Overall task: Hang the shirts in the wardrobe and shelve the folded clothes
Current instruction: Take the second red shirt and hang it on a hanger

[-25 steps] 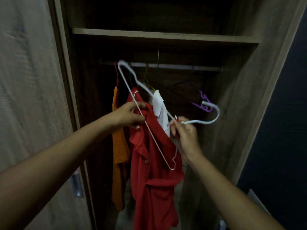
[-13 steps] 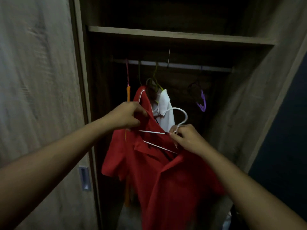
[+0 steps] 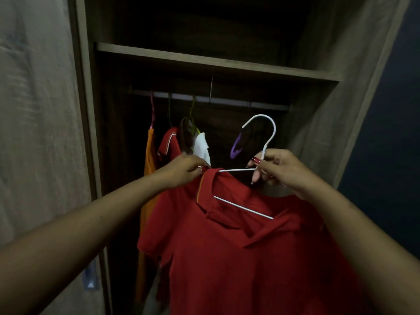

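The wardrobe (image 3: 318, 123) stands open, its door (image 3: 41, 133) swung to the left. Across the top runs a shelf (image 3: 216, 63), and nothing folded can be made out on it, though the space above is too dark to be sure. Just below the shelf sits the rail (image 3: 227, 101), the landmark for everything else.

Below the rail, well in front of it and not yet hooked on, hangs the red shirt (image 3: 238, 246), spread wide between the two hands. It looks mostly threaded onto the white hanger (image 3: 264, 142): a wire bar shows inside the open collar, and the hook points up toward the rail's right half.

Already hanging from the rail's left part are an orange garment (image 3: 148, 160), another red shirt (image 3: 169, 144) and a white shirt (image 3: 202, 144), each on its own hanger. Under the rail's right part a purple hanger (image 3: 236, 147) hangs bare.

The left hand (image 3: 181, 171) is closed on the collar edge of the red shirt, at the hanger's left end. The right hand (image 3: 279, 169) pinches the hanger's neck between thumb and fingers, just under the hook.

So several shirts appear done; this one seems to need a last settling on the hanger and then lifting onto the rail. No folded clothes are in view, so shelving likely remains.
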A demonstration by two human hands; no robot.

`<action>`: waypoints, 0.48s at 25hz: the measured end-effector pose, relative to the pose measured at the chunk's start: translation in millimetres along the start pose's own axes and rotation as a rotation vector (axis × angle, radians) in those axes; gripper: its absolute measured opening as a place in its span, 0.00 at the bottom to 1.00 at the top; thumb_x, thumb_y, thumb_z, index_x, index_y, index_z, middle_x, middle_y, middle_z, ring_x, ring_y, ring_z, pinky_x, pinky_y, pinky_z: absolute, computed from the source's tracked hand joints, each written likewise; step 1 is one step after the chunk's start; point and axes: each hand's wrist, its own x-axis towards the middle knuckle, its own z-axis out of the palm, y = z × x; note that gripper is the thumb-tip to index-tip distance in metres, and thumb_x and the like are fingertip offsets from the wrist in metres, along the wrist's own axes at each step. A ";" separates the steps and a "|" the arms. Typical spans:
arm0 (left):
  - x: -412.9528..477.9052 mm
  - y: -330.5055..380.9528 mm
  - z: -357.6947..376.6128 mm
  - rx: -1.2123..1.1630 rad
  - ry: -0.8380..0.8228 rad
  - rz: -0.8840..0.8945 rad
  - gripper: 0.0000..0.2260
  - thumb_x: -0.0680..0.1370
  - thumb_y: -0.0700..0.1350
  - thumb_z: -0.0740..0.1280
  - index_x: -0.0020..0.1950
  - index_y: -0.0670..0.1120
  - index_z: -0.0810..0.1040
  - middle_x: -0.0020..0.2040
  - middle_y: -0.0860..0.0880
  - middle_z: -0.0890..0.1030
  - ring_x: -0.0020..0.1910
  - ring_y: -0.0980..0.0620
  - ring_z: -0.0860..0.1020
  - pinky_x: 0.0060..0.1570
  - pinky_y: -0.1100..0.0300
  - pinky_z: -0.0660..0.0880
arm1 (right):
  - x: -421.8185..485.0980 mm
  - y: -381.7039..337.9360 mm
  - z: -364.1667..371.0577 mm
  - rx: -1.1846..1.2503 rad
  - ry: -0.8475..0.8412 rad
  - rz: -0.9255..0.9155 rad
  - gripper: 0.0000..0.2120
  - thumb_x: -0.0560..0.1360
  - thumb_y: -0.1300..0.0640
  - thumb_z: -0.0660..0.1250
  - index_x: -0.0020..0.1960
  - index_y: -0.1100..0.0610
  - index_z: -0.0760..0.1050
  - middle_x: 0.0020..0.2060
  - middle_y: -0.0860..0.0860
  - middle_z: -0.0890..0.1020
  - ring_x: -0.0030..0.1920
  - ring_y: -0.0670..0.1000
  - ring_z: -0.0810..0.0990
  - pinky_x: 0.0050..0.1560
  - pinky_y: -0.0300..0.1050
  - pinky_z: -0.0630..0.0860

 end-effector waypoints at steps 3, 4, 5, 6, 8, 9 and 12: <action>30.2 1.6 19.7 -0.067 0.077 0.007 0.14 0.78 0.41 0.61 0.62 0.40 0.78 0.59 0.42 0.80 0.60 0.46 0.77 0.61 0.61 0.67 | -12.9 -5.4 -19.2 0.109 0.064 0.106 0.07 0.79 0.63 0.60 0.47 0.65 0.75 0.30 0.58 0.82 0.25 0.44 0.67 0.22 0.32 0.61; 39.9 1.3 25.1 -0.075 0.065 -0.009 0.16 0.77 0.42 0.61 0.62 0.40 0.77 0.60 0.42 0.79 0.61 0.45 0.76 0.62 0.61 0.66 | -16.0 -6.2 -24.4 0.144 0.100 0.152 0.07 0.79 0.63 0.60 0.47 0.66 0.75 0.29 0.58 0.82 0.25 0.44 0.66 0.22 0.31 0.61; 48.5 0.3 29.2 -0.065 0.038 -0.039 0.16 0.77 0.44 0.61 0.63 0.40 0.77 0.62 0.41 0.78 0.62 0.45 0.75 0.63 0.60 0.66 | -17.9 -6.8 -29.4 0.182 0.141 0.193 0.07 0.79 0.64 0.59 0.46 0.67 0.74 0.29 0.58 0.83 0.24 0.44 0.66 0.22 0.32 0.60; 55.3 -1.8 33.6 -0.030 0.006 -0.077 0.16 0.78 0.45 0.61 0.64 0.42 0.76 0.63 0.42 0.76 0.63 0.44 0.75 0.64 0.57 0.68 | -19.5 -8.3 -33.4 0.221 0.182 0.228 0.07 0.79 0.65 0.59 0.46 0.67 0.73 0.29 0.59 0.83 0.23 0.44 0.66 0.22 0.31 0.60; 61.3 -7.1 39.6 0.088 0.000 -0.155 0.15 0.78 0.46 0.60 0.61 0.43 0.77 0.62 0.43 0.76 0.61 0.42 0.76 0.59 0.49 0.73 | -20.1 -12.5 -39.6 0.259 0.254 0.272 0.07 0.79 0.65 0.59 0.45 0.67 0.73 0.29 0.61 0.82 0.20 0.42 0.66 0.21 0.31 0.60; 61.0 -10.0 40.7 0.145 0.013 -0.193 0.14 0.78 0.47 0.60 0.59 0.43 0.77 0.61 0.43 0.76 0.59 0.41 0.77 0.56 0.48 0.75 | -19.2 -14.7 -41.8 0.250 0.285 0.286 0.07 0.79 0.65 0.59 0.44 0.66 0.73 0.30 0.62 0.82 0.19 0.42 0.66 0.20 0.31 0.60; 57.3 -18.1 38.6 0.313 -0.020 -0.317 0.13 0.78 0.45 0.60 0.58 0.42 0.77 0.60 0.41 0.77 0.56 0.40 0.78 0.49 0.50 0.75 | -12.7 -13.7 -48.3 0.202 0.357 0.316 0.10 0.80 0.64 0.59 0.41 0.65 0.72 0.36 0.66 0.80 0.17 0.41 0.64 0.19 0.31 0.59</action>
